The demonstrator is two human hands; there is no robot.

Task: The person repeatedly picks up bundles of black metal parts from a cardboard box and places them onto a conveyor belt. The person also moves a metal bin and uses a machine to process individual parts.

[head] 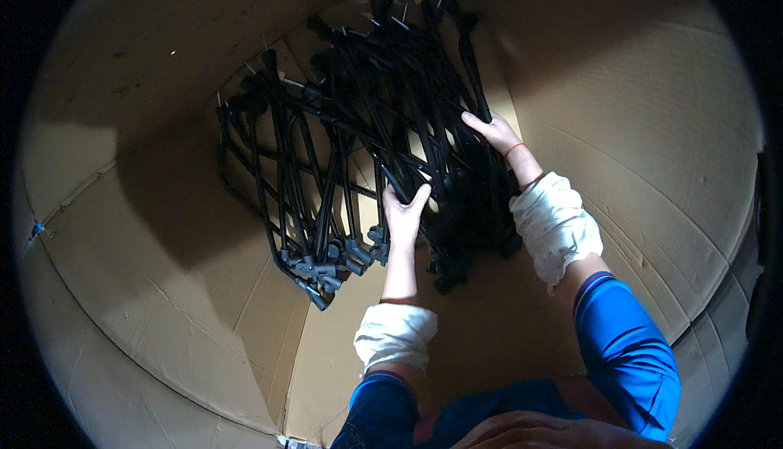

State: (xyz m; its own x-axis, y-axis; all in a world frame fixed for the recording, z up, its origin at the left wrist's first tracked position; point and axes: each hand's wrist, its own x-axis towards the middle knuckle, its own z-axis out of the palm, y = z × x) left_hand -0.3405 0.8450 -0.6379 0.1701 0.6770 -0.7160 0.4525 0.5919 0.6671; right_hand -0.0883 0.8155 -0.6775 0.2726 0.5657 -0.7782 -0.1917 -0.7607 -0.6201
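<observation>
Many black bent tubes [342,118] lie in a tangled heap on the floor of a big cardboard box. Grey plastic joints [318,268] sit on the near ends of those at the left, and thin metal pins [400,22] stick out at the far ends. My left hand [404,210] is around one black tube [391,175] near the middle of the heap, thumb apart on its right side. My right hand [495,131] is at the heap's right edge, gripping an upright black tube [474,82] between thumb and fingers. The fingers of both hands are partly hidden under the tubes.
Tall cardboard walls surround the heap, the left wall [165,290] and the right wall [636,161] creased. The near part of the box floor [342,351] shows between the heap and my body. Deep shadow covers the heap's lower right.
</observation>
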